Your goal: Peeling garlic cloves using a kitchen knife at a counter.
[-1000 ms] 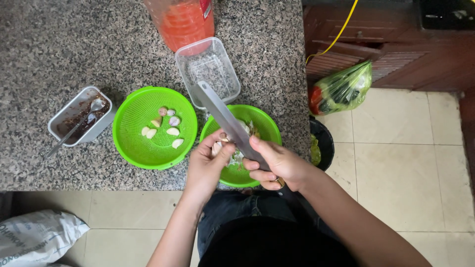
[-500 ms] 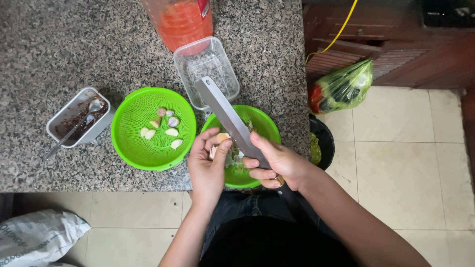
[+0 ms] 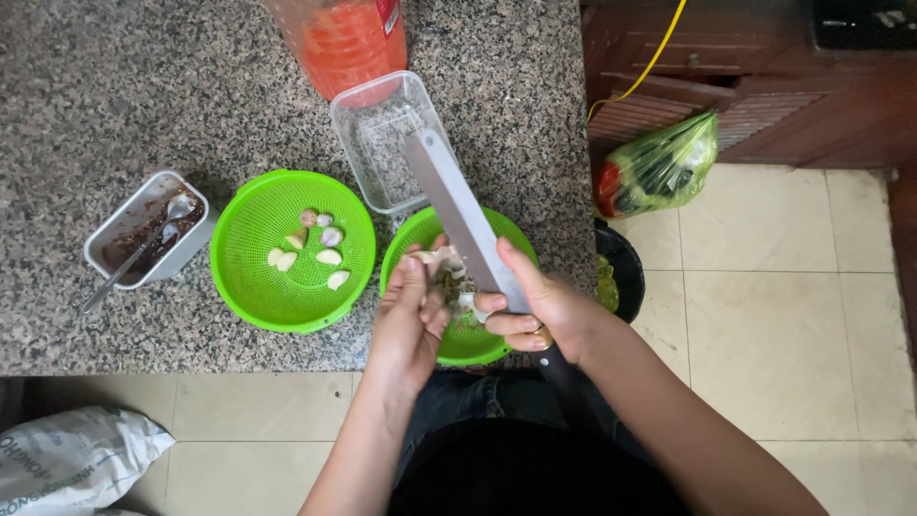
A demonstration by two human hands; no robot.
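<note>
While peeled cloves (image 3: 315, 248) sit in our left colander (image 3: 291, 250), our right hand (image 3: 535, 311) grips the knife (image 3: 457, 210), blade pointing away up-left, left hand (image 3: 413, 315) pinching a garlic clove (image 3: 447, 272).

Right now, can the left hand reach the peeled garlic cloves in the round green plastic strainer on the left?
Probably yes. The left hand is beside the round green plastic strainer, and nothing lies between it and the peeled garlic cloves; however, it is holding garlic.

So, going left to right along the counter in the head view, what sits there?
Small grey tub with a spoon → green colander holding peeled garlic cloves → clear plastic container → second green colander under the hands.
</note>
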